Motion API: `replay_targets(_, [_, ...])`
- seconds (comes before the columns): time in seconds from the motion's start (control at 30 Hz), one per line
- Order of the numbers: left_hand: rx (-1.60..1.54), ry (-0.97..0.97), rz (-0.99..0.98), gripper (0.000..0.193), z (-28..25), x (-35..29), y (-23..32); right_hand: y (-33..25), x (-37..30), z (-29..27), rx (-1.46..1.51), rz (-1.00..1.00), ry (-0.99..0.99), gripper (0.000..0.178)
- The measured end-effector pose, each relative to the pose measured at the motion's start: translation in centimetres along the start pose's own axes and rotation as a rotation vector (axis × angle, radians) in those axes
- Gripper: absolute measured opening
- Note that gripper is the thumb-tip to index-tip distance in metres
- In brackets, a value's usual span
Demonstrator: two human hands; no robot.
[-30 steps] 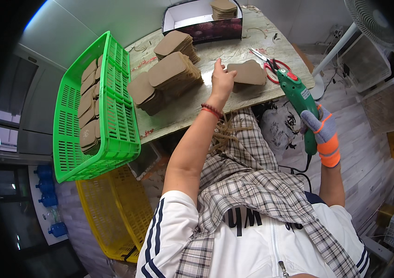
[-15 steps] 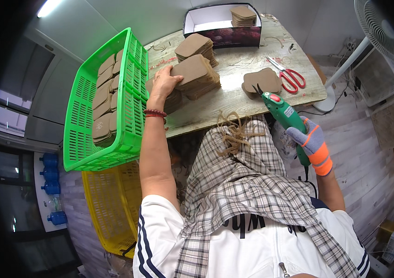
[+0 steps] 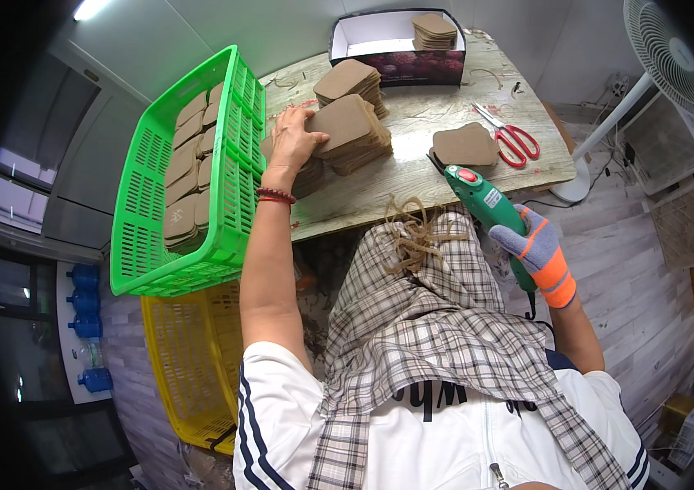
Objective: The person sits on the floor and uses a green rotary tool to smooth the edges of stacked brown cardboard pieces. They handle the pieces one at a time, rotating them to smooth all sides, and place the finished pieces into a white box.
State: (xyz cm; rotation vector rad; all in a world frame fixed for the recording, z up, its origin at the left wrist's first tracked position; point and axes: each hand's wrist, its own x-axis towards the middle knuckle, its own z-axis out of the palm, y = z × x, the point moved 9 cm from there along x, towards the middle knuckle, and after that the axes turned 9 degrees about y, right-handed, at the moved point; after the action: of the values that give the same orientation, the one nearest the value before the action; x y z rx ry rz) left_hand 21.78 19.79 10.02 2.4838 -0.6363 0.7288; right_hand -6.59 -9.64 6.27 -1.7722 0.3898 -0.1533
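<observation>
My bare left hand (image 3: pixel 296 140), with a red bead bracelet at its wrist, rests beside a tall stack of brown rounded pieces (image 3: pixel 348 131). Its fingers are spread and its thumb lies on the stack's left edge; part of a lower stack (image 3: pixel 307 177) is hidden under the hand. In a grey and orange glove, my right hand (image 3: pixel 536 251) grips green electric scissors (image 3: pixel 484 202) with a red button. Their dark blades point up at the near left edge of a small pile of brown pieces (image 3: pixel 465 145). Another stack (image 3: pixel 352 82) stands farther back.
A green crate (image 3: pixel 236 237) filled with brown stacks stands left of the table (image 3: pixel 412 184), above a yellow crate (image 3: pixel 175 367). Red-handled scissors (image 3: pixel 517 147) lie right of the small pile. At the back is an open box (image 3: pixel 396 69); a fan (image 3: pixel 665 65) stands right.
My right hand has shifted slightly left, and the electric scissors' blades have moved from over the small pile to its near left edge. My left hand stays at the tall stack.
</observation>
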Motion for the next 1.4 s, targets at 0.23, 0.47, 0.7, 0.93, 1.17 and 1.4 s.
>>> replay_targets(0.23, [-0.053, 0.173, 0.049, 0.033, -4.3, -0.2, 3.0, -0.1, -0.1, 0.2, 0.016, 0.044, -0.029, 0.036])
replay_targets(0.47, [-1.088, 0.541, -0.536, 0.024, -4.0, -6.2, 0.5, -1.0, 0.4, 1.4, 0.007, -0.03, -0.041, 0.04])
replay_targets(0.7, [-1.975, 0.519, -0.975, 0.043, 2.7, -9.1, 6.8, -0.8, 0.6, 2.6, 0.034, 0.029, -0.023, 0.032])
replay_targets(0.93, [-2.224, 0.448, -1.072, 0.04, 6.0, -9.4, 11.7, -0.8, 0.9, 2.0, 0.042, 0.018, 0.05, 0.044])
replay_targets(1.17, [-2.277, 0.439, -1.076, 0.039, 7.1, -9.5, 13.4, -0.2, 0.8, 2.1, 0.142, 0.054, 0.035, 0.043])
replay_targets(1.4, [-2.211, 0.315, -0.998, 0.037, 7.6, -10.6, 14.5, -1.4, 0.8, 1.6, 0.14, 0.044, 0.047, 0.03])
